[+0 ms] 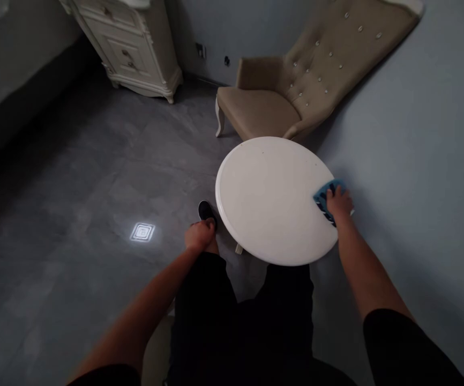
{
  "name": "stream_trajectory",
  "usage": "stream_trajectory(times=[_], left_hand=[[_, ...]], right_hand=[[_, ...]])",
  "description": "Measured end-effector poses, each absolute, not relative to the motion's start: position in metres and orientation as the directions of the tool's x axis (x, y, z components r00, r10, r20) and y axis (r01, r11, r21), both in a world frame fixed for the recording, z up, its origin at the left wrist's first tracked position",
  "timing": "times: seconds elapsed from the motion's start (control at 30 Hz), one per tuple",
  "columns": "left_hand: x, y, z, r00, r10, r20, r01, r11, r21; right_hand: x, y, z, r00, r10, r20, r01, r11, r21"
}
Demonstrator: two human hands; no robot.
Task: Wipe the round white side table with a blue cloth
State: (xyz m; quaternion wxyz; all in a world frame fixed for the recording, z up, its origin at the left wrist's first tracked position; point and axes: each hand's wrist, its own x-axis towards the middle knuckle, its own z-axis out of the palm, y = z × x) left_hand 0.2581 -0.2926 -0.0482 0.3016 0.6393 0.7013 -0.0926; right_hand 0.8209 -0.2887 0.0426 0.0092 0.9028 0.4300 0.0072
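Observation:
A round white table (pixel 272 198) stands right in front of me. At its right edge my right hand (pixel 340 202) is closed on a blue cloth (pixel 322 196) with dark markings, which lies against the tabletop and the rim. My left hand (pixel 200 235) is held apart from the table, above my knee on the left side. Its fingers are curled in, and whatever they may hold is too small or hidden to make out. A few tiny dark specks show on the far part of the tabletop.
Behind the table is a tan tufted armchair (pixel 264 110). A grey wall (pixel 428 177) runs close along the right. A white carved cabinet (pixel 135 53) stands at the back left, and a bed edge (pixel 27 80) fills the upper left. A bright square pattern (pixel 142 232) shows on the floor.

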Motion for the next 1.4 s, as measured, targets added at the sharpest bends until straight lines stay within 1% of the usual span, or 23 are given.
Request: stream_trajectory(times=[0.07, 0.1, 0.23, 0.33, 0.47, 0.53, 0.6, 0.67, 0.73, 0.9, 1.0, 1.13, 1.2, 1.3, 1.37, 1.4], left_hand=[[0.258, -0.293, -0.046, 0.003, 0.843, -0.538, 0.953, 0.161, 0.258], [0.257, -0.293, -0.045, 0.0, 0.842, -0.54, 0.952, 0.165, 0.257], [0.254, -0.294, -0.042, -0.029, 0.828, -0.56, 0.95, 0.197, 0.242], [0.252, -0.294, -0.044, -0.039, 0.831, -0.555, 0.955, 0.195, 0.224], [0.254, -0.291, -0.05, -0.051, 0.836, -0.547, 0.965, 0.182, 0.188], [0.256, -0.289, -0.052, -0.062, 0.834, -0.548, 0.967, 0.186, 0.174], [0.259, -0.287, -0.055, -0.065, 0.835, -0.547, 0.97, 0.182, 0.163], [0.261, -0.286, -0.057, -0.063, 0.839, -0.541, 0.973, 0.173, 0.155], [0.263, -0.286, -0.059, -0.054, 0.846, -0.531, 0.974, 0.163, 0.16], [0.274, -0.288, -0.055, -0.043, 0.843, -0.536, 0.968, 0.169, 0.187], [0.283, -0.291, -0.049, -0.029, 0.844, -0.536, 0.965, 0.164, 0.206], [0.284, -0.295, -0.044, -0.003, 0.851, -0.525, 0.955, 0.158, 0.25], [0.279, -0.296, -0.044, -0.003, 0.851, -0.525, 0.949, 0.168, 0.267], [0.269, -0.297, -0.044, 0.0, 0.851, -0.525, 0.942, 0.176, 0.285], [0.264, -0.297, -0.044, -0.009, 0.851, -0.526, 0.942, 0.183, 0.28], [0.262, -0.298, -0.044, -0.017, 0.851, -0.525, 0.943, 0.188, 0.274]], right_hand=[[0.78, -0.262, 0.044, 0.629, 0.775, -0.053, 0.777, -0.629, 0.014], [0.754, -0.246, 0.045, 0.595, 0.8, -0.078, 0.803, -0.597, 0.008], [0.621, -0.181, 0.052, 0.323, 0.938, -0.129, 0.942, -0.331, -0.047], [0.512, -0.15, 0.057, 0.078, 0.989, -0.125, 0.99, -0.092, -0.109], [0.412, -0.145, 0.057, -0.133, 0.986, -0.104, 0.98, 0.115, -0.164], [0.394, -0.15, 0.054, -0.228, 0.968, -0.109, 0.963, 0.208, -0.171], [0.397, -0.155, 0.05, -0.269, 0.958, -0.102, 0.951, 0.247, -0.187], [0.42, -0.161, 0.048, -0.232, 0.97, -0.073, 0.954, 0.213, -0.211], [0.459, -0.167, 0.047, -0.152, 0.987, -0.053, 0.966, 0.137, -0.217], [0.615, -0.203, 0.053, 0.101, 0.99, -0.096, 0.982, -0.115, -0.153], [0.718, -0.25, 0.053, 0.316, 0.94, -0.127, 0.941, -0.328, -0.084], [0.817, -0.32, 0.049, 0.552, 0.825, -0.122, 0.829, -0.558, -0.019], [0.84, -0.346, 0.046, 0.632, 0.765, -0.122, 0.767, -0.64, -0.041], [0.839, -0.36, 0.044, 0.719, 0.685, -0.117, 0.68, -0.728, -0.083], [0.816, -0.354, 0.043, 0.773, 0.626, -0.102, 0.624, -0.779, -0.056], [0.798, -0.348, 0.042, 0.779, 0.62, -0.094, 0.62, -0.784, -0.034]])
